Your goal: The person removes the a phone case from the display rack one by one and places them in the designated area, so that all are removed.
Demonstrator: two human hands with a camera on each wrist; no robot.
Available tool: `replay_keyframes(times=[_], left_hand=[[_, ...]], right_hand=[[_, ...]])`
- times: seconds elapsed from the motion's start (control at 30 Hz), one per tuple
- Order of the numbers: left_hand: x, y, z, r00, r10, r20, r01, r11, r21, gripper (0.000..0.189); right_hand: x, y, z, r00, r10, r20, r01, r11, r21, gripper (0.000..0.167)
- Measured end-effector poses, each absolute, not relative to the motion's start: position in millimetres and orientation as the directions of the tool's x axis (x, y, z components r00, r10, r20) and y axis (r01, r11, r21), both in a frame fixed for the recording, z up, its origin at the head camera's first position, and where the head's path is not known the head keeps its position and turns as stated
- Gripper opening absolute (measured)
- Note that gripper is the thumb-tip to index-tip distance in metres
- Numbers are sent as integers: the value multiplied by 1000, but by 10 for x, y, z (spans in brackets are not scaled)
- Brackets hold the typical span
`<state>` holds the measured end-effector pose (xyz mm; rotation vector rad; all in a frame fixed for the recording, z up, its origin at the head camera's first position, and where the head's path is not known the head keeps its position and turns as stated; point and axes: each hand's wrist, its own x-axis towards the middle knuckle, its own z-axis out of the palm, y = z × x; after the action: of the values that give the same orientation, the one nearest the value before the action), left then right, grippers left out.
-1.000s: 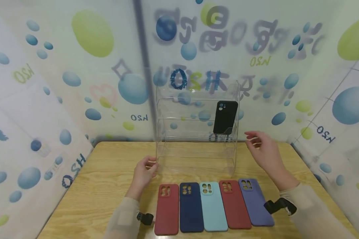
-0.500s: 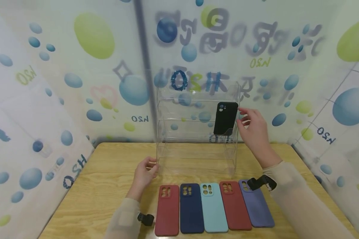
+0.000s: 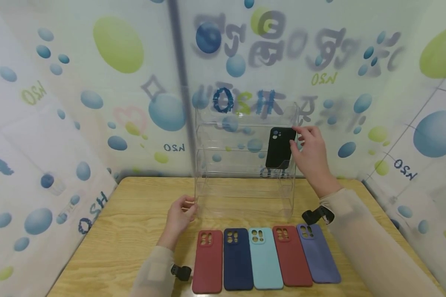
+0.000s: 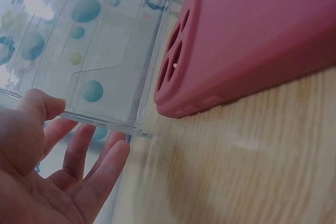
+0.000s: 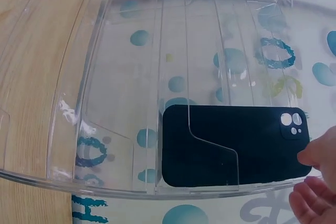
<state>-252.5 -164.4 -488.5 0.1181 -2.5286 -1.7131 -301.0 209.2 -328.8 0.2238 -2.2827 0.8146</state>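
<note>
A clear tiered display rack (image 3: 245,189) stands upright on the table. A black phone case (image 3: 278,150) leans in one of its upper tiers, at the right end, its lower part behind a clear front lip. My right hand (image 3: 312,154) holds this case by its upper right edge. In the right wrist view the thumb (image 5: 314,153) lies on the case near its camera holes; part of the hand is out of frame. My left hand (image 3: 180,214) pinches the rack's lower left side edge, with the thumb (image 4: 47,106) on one face and the fingers on the other.
In front of the rack several phone cases lie in a row: red (image 3: 208,264), dark blue (image 3: 238,262), light blue (image 3: 266,262), red (image 3: 292,260) and purple (image 3: 321,258). The wooden table (image 3: 134,222) meets a patterned wall (image 3: 145,156) behind.
My right hand has moved up and left from beside the rack to the black phone case and now holds its edge. My left hand stays on the rack.
</note>
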Motion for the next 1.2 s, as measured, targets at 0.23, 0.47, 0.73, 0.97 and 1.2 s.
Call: replay_keyframes(times=[0.23,0.47,0.73,0.97,1.2], left_hand=[[-2533,-1644,-4897,-994,-110,21,-21,371,928,16],[-2542,-1641,-4885,-994,-108,29,-13,374,927,15],[-2549,-1640,-4887,-994,-106,12,-29,372,928,17],[-2548,-1632,-4886,-995,-102,4,-34,365,930,17],[-2542,-1646,-4885,-993,-114,13,-29,359,933,15]], right_hand=[[-3024,2092,-3323,-756,81,650,-357,780,-513,37],[-2999,2087,-3314,-729,79,680,-410,745,-525,31],[-2997,2133,-3307,-668,40,743,-477,744,-469,24],[-2951,2115,-3309,-681,43,731,-498,705,-505,24],[-2891,2022,-3305,-688,83,721,-522,634,-571,23]])
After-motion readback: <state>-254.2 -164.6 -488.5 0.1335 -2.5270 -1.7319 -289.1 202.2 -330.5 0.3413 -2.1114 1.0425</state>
